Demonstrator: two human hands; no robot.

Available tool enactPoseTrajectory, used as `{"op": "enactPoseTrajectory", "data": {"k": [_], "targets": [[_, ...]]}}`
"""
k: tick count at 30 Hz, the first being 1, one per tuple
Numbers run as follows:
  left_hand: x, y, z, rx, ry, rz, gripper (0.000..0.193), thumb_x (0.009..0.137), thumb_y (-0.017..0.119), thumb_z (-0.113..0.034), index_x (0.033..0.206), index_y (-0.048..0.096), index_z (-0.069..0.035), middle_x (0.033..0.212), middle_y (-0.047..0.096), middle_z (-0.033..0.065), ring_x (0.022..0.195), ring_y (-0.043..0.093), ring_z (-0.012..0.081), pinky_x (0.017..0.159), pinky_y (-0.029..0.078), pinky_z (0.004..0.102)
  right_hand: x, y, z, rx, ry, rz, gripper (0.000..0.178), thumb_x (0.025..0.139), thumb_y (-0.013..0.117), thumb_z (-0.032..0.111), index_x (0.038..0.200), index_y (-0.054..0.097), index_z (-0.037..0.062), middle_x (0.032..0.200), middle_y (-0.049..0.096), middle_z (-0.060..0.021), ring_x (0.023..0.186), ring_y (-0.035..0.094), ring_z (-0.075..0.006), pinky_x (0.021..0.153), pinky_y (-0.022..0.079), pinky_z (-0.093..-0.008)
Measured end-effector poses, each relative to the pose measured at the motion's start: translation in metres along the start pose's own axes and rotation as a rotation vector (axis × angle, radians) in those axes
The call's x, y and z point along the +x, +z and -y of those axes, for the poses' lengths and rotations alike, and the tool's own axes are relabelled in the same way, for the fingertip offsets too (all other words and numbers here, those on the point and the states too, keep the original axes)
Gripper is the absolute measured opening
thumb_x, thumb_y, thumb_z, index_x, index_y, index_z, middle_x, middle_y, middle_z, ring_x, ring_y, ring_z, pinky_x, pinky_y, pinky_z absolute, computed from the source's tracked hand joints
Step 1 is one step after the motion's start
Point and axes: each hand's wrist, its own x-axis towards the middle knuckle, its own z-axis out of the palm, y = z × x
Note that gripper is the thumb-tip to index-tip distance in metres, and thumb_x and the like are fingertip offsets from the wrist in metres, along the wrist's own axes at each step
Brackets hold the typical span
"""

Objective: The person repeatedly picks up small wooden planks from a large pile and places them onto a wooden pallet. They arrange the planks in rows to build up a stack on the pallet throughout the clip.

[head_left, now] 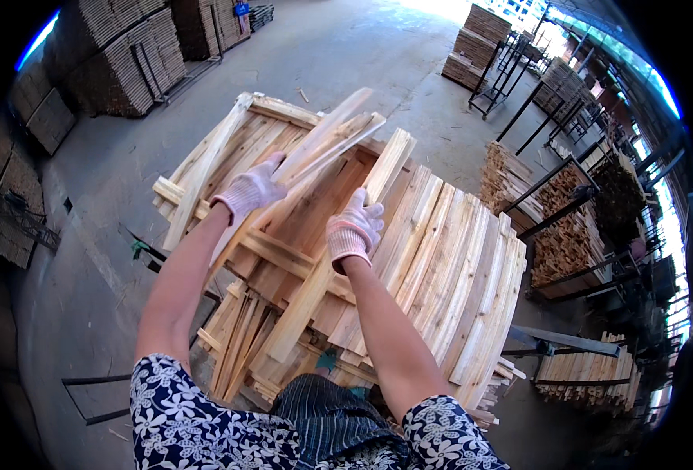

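A white-gloved hand, my left hand (252, 188), is closed around a few thin wooden slats (329, 139). They are tilted up over the stack and smeared by motion at the far end. My right hand (354, 227), in a white glove too, grips a single pale wooden slat (307, 291) that runs from near my waist to beyond the stack's middle. Under both hands lies a broad stack of boards (433, 258), its top row set side by side on the right. Between my hands, darker boards and a crosspiece (280, 254) show.
Shorter loose sticks (237, 345) lie low at the stack's near left. Tall lumber piles (127, 63) stand at the far left. Black metal racks (573, 196) holding wood line the right side. Grey concrete floor (111, 235) surrounds the stack.
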Motion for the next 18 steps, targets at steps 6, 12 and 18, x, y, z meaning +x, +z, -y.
{"op": "enactPoseTrajectory", "data": {"k": [6, 12, 18], "targets": [[-0.016, -0.016, -0.003, -0.051, -0.159, -0.1, 0.077, 0.082, 0.067, -0.013, 0.15, 0.032, -0.012, 0.138, 0.051, 0.0227, 0.122, 0.055, 0.0346, 0.102, 0.045, 0.0382, 0.026, 0.009, -0.004, -0.33, -0.153, 0.232, 0.085, 0.08, 0.073, 0.021, 0.151, 0.025, 0.02, 0.143, 0.033, -0.0248, 0.123, 0.052, -0.0407, 0.098, 0.047, -0.0537], [-0.018, 0.019, 0.0, 0.357, -0.177, -0.039, 0.076, 0.084, 0.068, -0.023, 0.15, 0.031, -0.016, 0.142, 0.044, 0.0285, 0.127, 0.048, 0.042, 0.106, 0.04, 0.0434, 0.034, -0.048, -0.092, 0.463, -0.705, 0.011, 0.081, 0.079, 0.071, 0.011, 0.151, 0.033, 0.0122, 0.119, 0.053, -0.0175, 0.101, 0.058, -0.0373, 0.096, 0.048, -0.0389], [-0.043, -0.011, 0.022, -0.09, -0.004, -0.126, 0.077, 0.082, 0.071, -0.024, 0.148, 0.035, -0.007, 0.135, 0.053, 0.0225, 0.12, 0.054, 0.0322, 0.101, 0.045, 0.0361, 0.021, -0.15, -0.154, 0.066, -0.755, 0.297, 0.084, 0.071, 0.06, 0.0, 0.149, 0.036, 0.0198, 0.126, 0.043, -0.0206, 0.112, 0.053, -0.036, 0.098, 0.05, -0.0406]]}}
